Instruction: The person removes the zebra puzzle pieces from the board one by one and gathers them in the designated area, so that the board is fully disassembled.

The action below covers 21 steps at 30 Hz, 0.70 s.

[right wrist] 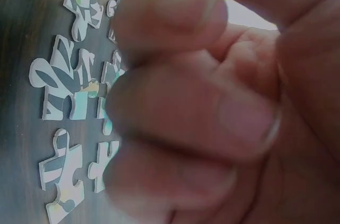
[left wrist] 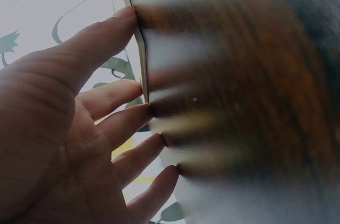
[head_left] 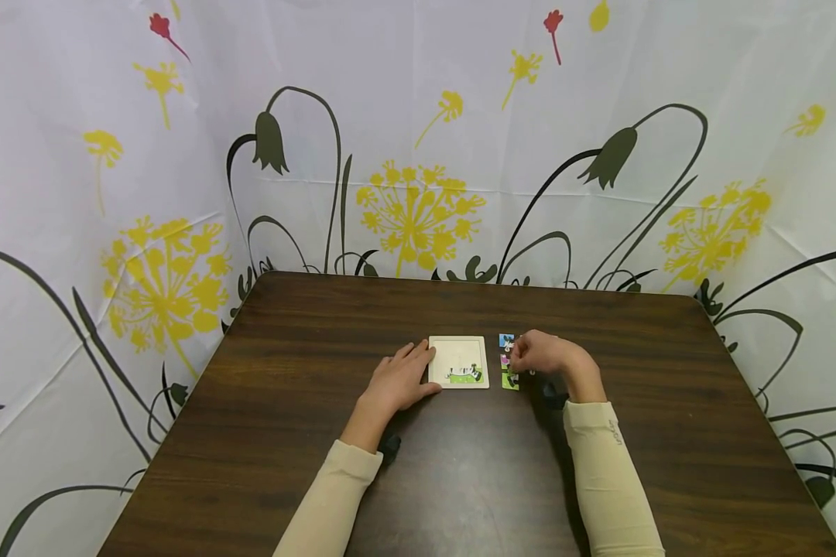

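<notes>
A square, pale puzzle board (head_left: 457, 352) lies on the table, with zebra-and-grass pieces (head_left: 465, 374) at its lower right. My left hand (head_left: 406, 379) rests against the board's left side, fingers spread and thumb at its lower edge. In the left wrist view the left thumb (left wrist: 101, 38) touches the board's rim. Right of the board, my right hand (head_left: 545, 353) is over a group of colorful puzzle pieces (head_left: 509, 381), its fingertips at the near column. Curled fingers (right wrist: 186, 110) fill the right wrist view; whether they pinch a piece is hidden.
Several loose jigsaw pieces (right wrist: 64, 83) with black-and-white stripes lie close together beside the right hand. The dark wooden table (head_left: 306, 340) ends at a flower-printed white cloth (head_left: 404, 116) hanging behind it.
</notes>
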Available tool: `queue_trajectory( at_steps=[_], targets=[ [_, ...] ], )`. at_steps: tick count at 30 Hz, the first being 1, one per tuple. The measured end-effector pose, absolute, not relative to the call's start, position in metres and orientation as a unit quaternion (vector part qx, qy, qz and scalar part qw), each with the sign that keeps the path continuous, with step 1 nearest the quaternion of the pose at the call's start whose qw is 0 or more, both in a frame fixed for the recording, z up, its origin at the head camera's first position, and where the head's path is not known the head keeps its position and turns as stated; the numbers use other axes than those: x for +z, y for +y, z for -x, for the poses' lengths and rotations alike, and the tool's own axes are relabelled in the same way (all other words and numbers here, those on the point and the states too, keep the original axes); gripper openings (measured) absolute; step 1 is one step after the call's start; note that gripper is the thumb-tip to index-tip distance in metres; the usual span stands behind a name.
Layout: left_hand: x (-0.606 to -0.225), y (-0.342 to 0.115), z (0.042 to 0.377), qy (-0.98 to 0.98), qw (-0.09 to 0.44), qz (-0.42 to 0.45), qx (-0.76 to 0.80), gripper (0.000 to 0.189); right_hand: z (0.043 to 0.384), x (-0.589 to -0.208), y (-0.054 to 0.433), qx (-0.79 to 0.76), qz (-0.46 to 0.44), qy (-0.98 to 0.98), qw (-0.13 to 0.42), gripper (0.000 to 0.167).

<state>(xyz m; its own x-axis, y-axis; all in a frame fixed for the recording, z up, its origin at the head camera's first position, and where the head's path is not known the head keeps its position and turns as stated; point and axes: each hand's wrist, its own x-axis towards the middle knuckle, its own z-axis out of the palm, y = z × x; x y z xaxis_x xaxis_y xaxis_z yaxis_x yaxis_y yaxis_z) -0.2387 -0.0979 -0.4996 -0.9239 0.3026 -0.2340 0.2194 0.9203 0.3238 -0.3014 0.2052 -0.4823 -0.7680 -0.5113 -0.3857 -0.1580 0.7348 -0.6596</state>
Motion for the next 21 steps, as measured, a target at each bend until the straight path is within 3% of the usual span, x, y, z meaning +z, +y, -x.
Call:
queue_trajectory(
  at_steps=[12, 21],
  targets=[
    [-0.5007, -0.0976, 0.2388, 0.97, 0.141, -0.135, 0.147, 0.078, 0.2992, -0.4866, 0.1965, -0.259, 0.17, 0.896, 0.317, 0.019],
    [-0.5022, -0.0981, 0.2399, 0.97, 0.142, -0.135, 0.146, 0.078, 0.298, -0.4838, 0.1998, -0.269, 0.169, 0.9, 0.3, 0.015]
  ],
)
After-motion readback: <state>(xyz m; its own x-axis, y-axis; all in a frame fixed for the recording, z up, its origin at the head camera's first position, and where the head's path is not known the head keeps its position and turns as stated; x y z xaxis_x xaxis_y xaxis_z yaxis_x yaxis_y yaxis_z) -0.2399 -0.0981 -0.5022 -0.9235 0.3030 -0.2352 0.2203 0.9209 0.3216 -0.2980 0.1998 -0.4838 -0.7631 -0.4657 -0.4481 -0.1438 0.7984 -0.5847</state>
